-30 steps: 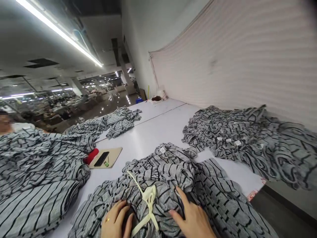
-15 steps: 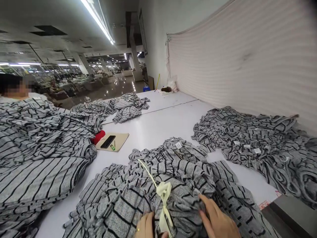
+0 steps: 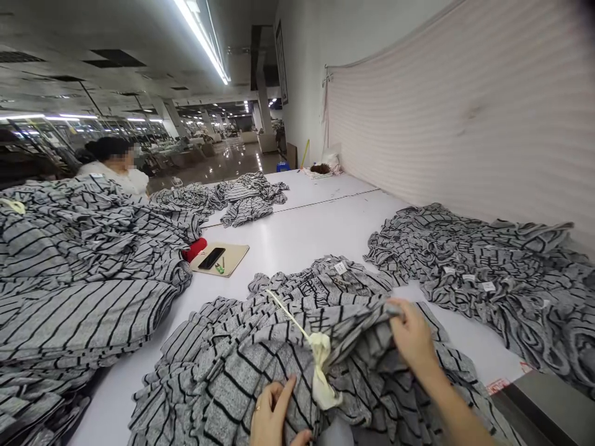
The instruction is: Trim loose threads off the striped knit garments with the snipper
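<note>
Grey garments with black stripes [image 3: 242, 378] lie heaped in front of me, gathered by a pale yellow strip of cloth [image 3: 320, 356] knotted around them. My right hand [image 3: 413, 337] pinches a folded edge of one striped garment and holds it raised, to the right of the knot. My left hand [image 3: 273, 412] rests on the bundle left of the knot, thumb and forefinger apart; its lower part is cut off by the frame. Black lettering and a small white label [image 3: 341, 268] show on garments at the far side of the heap.
Striped garments are piled at the left [image 3: 93, 310] and right [image 3: 465, 260] of the white table [image 3: 297, 244]. A notebook [image 3: 237, 255] carries a phone [image 3: 212, 258] and small green snips [image 3: 220, 268], beside a red roll [image 3: 195, 248]. A person [image 3: 114, 164] is beyond the left pile.
My right hand has moved up and away from me, lifting a garment edge. My left hand stays near the same spot on the bundle. The view has turned slightly left.
</note>
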### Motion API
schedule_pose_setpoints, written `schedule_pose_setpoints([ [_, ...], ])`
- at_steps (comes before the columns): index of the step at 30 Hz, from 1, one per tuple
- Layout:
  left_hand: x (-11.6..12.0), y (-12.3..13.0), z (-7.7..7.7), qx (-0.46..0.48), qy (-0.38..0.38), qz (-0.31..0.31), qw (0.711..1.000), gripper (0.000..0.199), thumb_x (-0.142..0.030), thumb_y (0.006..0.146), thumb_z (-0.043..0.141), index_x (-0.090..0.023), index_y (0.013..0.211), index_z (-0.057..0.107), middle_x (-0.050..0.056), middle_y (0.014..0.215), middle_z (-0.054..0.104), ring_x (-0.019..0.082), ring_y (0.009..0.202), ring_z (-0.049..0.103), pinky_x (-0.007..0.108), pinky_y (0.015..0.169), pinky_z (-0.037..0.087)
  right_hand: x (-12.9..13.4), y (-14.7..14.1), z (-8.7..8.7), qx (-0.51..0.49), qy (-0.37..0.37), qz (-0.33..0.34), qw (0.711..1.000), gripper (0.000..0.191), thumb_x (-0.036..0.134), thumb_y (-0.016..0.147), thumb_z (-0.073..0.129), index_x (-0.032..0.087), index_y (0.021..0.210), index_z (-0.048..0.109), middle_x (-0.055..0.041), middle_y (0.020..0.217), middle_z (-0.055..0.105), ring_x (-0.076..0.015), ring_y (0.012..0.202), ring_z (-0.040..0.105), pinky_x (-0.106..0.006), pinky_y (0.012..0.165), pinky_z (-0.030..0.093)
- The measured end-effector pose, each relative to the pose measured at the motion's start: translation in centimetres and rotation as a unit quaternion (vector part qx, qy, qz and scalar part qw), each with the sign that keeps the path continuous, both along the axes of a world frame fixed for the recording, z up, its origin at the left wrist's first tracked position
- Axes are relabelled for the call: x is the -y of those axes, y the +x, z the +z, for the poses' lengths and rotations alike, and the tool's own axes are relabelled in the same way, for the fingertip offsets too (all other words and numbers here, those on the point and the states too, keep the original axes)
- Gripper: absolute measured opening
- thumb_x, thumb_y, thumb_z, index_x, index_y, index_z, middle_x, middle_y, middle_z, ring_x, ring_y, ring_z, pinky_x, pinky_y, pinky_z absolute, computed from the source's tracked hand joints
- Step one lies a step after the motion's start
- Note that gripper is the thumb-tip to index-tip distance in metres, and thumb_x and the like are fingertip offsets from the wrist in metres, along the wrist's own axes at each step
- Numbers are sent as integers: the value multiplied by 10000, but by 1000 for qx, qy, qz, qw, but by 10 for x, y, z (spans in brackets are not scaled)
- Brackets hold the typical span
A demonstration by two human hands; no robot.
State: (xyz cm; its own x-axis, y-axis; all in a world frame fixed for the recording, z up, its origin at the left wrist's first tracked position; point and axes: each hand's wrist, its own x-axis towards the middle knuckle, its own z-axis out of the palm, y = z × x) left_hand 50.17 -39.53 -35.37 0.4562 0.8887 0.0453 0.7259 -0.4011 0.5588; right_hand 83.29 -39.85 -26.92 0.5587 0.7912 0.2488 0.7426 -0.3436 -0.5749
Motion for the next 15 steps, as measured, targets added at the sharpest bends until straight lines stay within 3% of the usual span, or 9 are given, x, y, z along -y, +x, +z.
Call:
schedule_pose_setpoints([
  [3,4,13,-3,-72,89,29,993,572,-166,728,557,-224,1297,565,124,991,600,287,923,593,373,748,499,-22,36,16,15,-12,-44,999,408,156,783,344,120,1053,648,-122,901,656,-261,842,618,-355,744,490],
  [5,3,22,2,-102,141,37,984,578,-115,715,528,-237,1277,580,121,977,610,282,891,591,367,710,486,-24,31,24,35,-14,-49,998,408,161,783,386,101,1100,635,-166,1038,624,-298,938,600,-406,805,471],
  [7,-1,33,11,-84,173,13,981,578,-95,715,508,-244,1269,581,124,1027,618,282,930,582,378,746,477,-13,4,26,69,-3,-27,997,468,146,773,432,138,1215,585,-166,1273,516,-332,1141,501,-457,939,398],
  [8,-4,39,17,-60,176,-7,983,570,-92,725,494,-238,1270,575,128,1066,618,282,967,574,384,780,475,-3,-13,24,93,6,6,996,514,134,770,450,200,1269,553,-119,1366,457,-323,1220,437,-462,1001,349],
  [10,-10,50,29,-8,151,-40,988,524,-100,754,462,-217,1252,575,132,1137,609,280,1038,556,398,842,468,19,-48,14,189,36,172,966,625,99,750,471,273,1350,475,-70,1434,412,-324,1294,353,-504,1061,267],
  [12,-16,58,37,24,106,-52,993,502,-119,773,445,-215,1253,556,126,1170,605,279,1061,551,418,865,468,34,-71,-3,193,43,323,926,607,109,753,521,266,1339,488,-79,1385,483,-322,1257,409,-493,1022,319],
  [14,-20,60,38,44,76,-62,994,551,-141,770,459,-225,1314,491,120,1219,591,286,1101,539,439,891,466,34,-70,-18,104,105,306,940,362,122,786,523,243,1102,651,-88,1043,674,-277,974,586,-411,837,450],
  [15,-21,58,36,51,71,-68,994,595,-154,765,473,-223,1356,442,123,1257,573,291,1135,527,445,909,464,27,-61,-22,74,117,280,950,269,141,817,502,242,989,683,-69,879,689,-249,830,607,-377,750,474],
])
